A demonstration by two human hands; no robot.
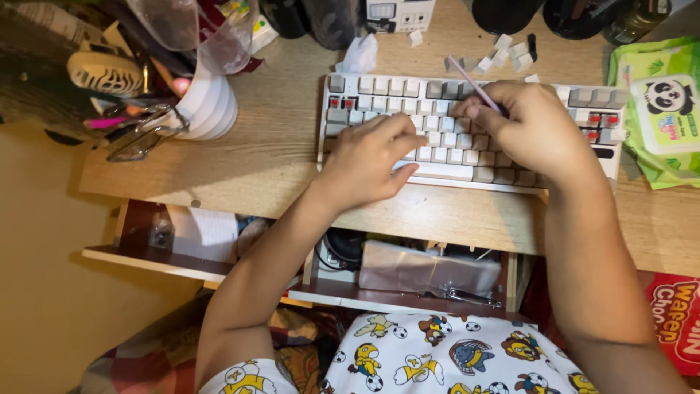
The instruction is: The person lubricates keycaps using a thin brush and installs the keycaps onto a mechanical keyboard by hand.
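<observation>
A white and grey mechanical keyboard [467, 131] is laid on the wooden counter [248, 160], with several keycaps removed at its upper left and right ends, where red switches are exposed. The left hand [368, 157] is rested palm down on the keyboard's lower left part, its fingers loosely curled and stretched toward 3 o'clock, nothing being gripped by it. The right hand [536, 128] is held over the keyboard's right half, closed around a thin pink stick [474, 84] that is pinched between thumb and fingertips; the stick's free end is pointed toward 11 o'clock, and its lower end is hidden by the fingers. Loose keycaps [507, 51] are scattered on the counter at 12 o'clock from the right hand. A green pack of wet wipes [660, 109] is seen at 3 o'clock, just beside the keyboard. A white ribbed holder [208, 106] filled with tools is placed at 9 o'clock from the keyboard. An open drawer [408, 273] is seen below the counter at 6 o'clock.
</observation>
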